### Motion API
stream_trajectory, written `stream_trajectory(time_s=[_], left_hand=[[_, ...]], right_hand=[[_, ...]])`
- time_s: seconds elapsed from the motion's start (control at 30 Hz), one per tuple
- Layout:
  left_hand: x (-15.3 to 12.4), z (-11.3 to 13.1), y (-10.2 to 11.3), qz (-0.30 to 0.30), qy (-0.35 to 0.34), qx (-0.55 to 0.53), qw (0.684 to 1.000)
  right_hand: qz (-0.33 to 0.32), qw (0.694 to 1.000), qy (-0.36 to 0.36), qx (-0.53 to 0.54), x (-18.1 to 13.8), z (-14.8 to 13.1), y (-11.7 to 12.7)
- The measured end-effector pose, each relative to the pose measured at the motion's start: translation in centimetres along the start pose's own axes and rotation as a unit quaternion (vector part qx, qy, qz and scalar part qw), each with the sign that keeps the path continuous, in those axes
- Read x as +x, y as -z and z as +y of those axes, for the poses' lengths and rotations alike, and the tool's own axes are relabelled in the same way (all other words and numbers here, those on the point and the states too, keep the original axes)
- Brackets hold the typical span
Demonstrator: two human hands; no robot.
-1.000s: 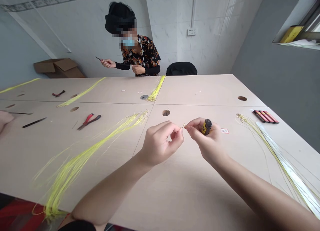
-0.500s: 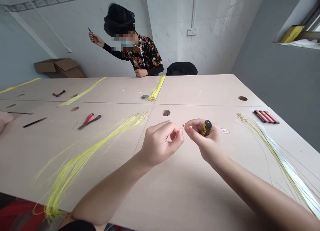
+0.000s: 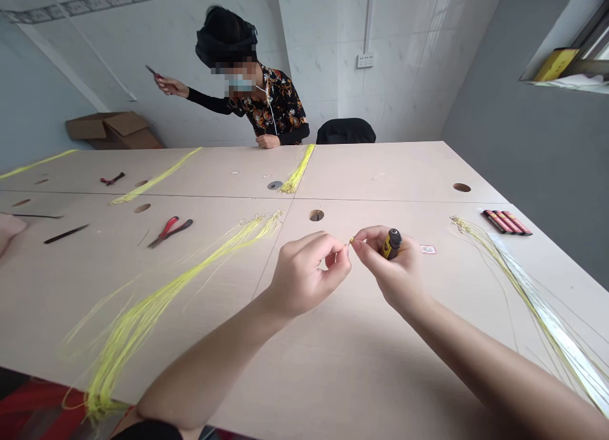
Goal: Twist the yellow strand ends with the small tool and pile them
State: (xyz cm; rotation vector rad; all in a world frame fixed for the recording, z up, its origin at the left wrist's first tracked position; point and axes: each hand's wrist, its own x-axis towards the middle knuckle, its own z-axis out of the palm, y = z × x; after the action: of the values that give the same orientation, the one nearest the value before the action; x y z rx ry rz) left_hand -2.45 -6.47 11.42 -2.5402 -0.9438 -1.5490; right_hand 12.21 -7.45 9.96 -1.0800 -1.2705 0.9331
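Above the middle of the table, my left hand [image 3: 309, 272] is closed in a pinch on a thin cord, most of it hidden by the fingers. Its fingertips almost meet those of my right hand [image 3: 394, 265]. That hand pinches a tiny yellow piece [image 3: 351, 241] between thumb and forefinger. Against its palm the other fingers hold a black-and-yellow cylinder [image 3: 391, 244], whose kind I cannot make out. To the left, a bundle of yellow cords [image 3: 181, 281] lies across the table [image 3: 309, 376] and hangs over the near edge.
Red-handled pliers [image 3: 170, 231] and black tweezers [image 3: 66, 233] lie on the left. At right are another cord bundle [image 3: 504, 256], a shiny strip [image 3: 556, 319] and several red-and-black cylinders [image 3: 507, 222]. A co-worker [image 3: 269, 107] sits opposite, holding a tool. Round holes pierce the tabletop.
My hands stay nearly in place; the yellow piece between the fingertips has turned slightly. The co-worker's raised hand has moved outward to the left with its tool.
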Motion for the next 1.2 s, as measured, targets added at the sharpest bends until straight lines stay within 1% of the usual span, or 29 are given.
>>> stream_trajectory(time_s=[0.27, 0.47, 0.73, 0.83, 0.93, 1.0, 1.07, 1.13, 1.2], left_hand=[[0.2, 0.0, 0.4, 0.016, 0.020, 0.008, 1.000], [0.3, 0.1, 0.5, 0.017, 0.034, 0.011, 0.999], [0.3, 0.0, 0.3, 0.019, 0.055, 0.010, 0.998], [0.3, -0.1, 0.3, 0.021, 0.065, -0.004, 0.998], [0.3, -0.5, 0.0, 0.015, 0.084, -0.022, 0.996], [0.1, -1.0, -0.5, 0.006, 0.104, -0.042, 0.994], [-0.2, -1.5, -1.1, -0.006, 0.132, -0.069, 0.989], [-0.5, -1.7, -1.8, -0.013, 0.155, -0.092, 0.984], [-0.9, -1.7, -2.5, -0.011, 0.156, -0.095, 0.983]], right_hand=[[0.010, 1.000, -0.003, 0.004, 0.0, 0.2, 0.1], [0.002, 1.000, -0.015, 0.021, 0.1, 0.5, 0.1], [-0.028, 0.994, -0.073, 0.081, 0.5, 1.7, -0.1], [-0.064, 0.991, -0.098, 0.071, 0.9, 2.1, -0.2], [-0.102, 0.985, -0.130, 0.058, 1.7, 3.3, -0.4], [-0.102, 0.980, -0.151, 0.074, 2.1, 4.7, -0.6], [-0.092, 0.971, -0.184, 0.124, 2.3, 6.3, -0.8], [-0.083, 0.954, -0.217, 0.187, 2.2, 7.8, -1.1], [-0.094, 0.936, -0.238, 0.243, 2.0, 9.0, -1.3]])
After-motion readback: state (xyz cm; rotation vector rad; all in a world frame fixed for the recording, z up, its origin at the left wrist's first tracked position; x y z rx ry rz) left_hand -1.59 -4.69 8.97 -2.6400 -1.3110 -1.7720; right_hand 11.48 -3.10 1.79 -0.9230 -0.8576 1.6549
